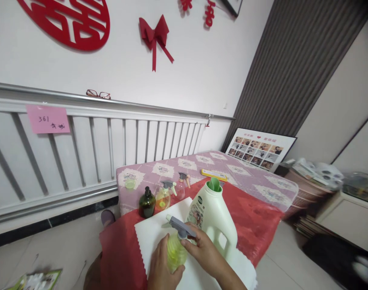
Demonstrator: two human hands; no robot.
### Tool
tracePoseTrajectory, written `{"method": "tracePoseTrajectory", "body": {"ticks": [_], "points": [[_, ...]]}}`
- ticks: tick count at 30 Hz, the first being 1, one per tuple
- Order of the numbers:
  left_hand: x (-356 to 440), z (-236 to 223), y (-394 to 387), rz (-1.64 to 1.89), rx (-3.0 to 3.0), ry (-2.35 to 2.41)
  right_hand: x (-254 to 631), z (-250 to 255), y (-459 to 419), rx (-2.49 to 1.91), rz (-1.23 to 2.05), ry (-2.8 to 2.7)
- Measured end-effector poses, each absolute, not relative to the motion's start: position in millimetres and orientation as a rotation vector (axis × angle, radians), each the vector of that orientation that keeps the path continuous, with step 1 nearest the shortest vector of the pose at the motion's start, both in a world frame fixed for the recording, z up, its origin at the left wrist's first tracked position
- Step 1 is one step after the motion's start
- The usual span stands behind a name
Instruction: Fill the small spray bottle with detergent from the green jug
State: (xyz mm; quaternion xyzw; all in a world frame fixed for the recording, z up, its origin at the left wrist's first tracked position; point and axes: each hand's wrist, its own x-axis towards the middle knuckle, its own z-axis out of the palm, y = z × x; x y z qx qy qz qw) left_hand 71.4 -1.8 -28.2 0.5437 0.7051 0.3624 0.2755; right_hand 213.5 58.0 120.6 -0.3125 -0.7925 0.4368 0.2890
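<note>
The left hand [162, 266] is wrapped around the ribbed body of a yellow-tinted spray bottle [175, 250], while the right hand [203, 247] grips it at its grey spray head [180, 226]; the bottle is above the white scalloped mat [154, 230], toward the table's near side, and no writing can be made out on it. Just beyond the right hand a pale green jug [218, 209] stands on the mat, a green cap [214, 184] in its mouth; its label [196, 213] bears a dark round mark and print too small to read. Near the left edge of the table [199, 160] stand a dark green pump bottle [147, 205], a spray bottle of orange-yellow liquid [162, 200] and a pinkish spray bottle [180, 190]. A small green dish [130, 184] lies by the far left corner, and a yellow case [214, 175] lies toward the far edge. On the white railing, a pink note [48, 119] reads "361" in handwriting, above characters hard to read. The photo board [259, 149] at the table's far right carries a red heart between small pink characters, illegible here. Red cut-out characters [209, 14] on the wall are partly cropped.
</note>
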Motion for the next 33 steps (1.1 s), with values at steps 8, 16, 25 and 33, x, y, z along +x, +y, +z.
{"method": "tracePoseTrajectory", "body": {"ticks": [8,16,25,33], "points": [[78.5,-11.7,-9.4,1.024,1.437,1.969,215.6,110.5,64.5,-0.793,1.255,-2.066],[75.0,-24.7,-5.8,1.016,1.449,1.944,215.6,110.2,63.3,-0.833,1.291,-2.066],[72.3,-29.4,-4.8,0.989,1.457,1.907,209.9,127.5,56.6,-0.943,1.109,-2.106],[73.1,-25.2,-5.5,0.984,1.454,1.914,205.0,133.8,53.0,-0.998,1.031,-2.202]]}}
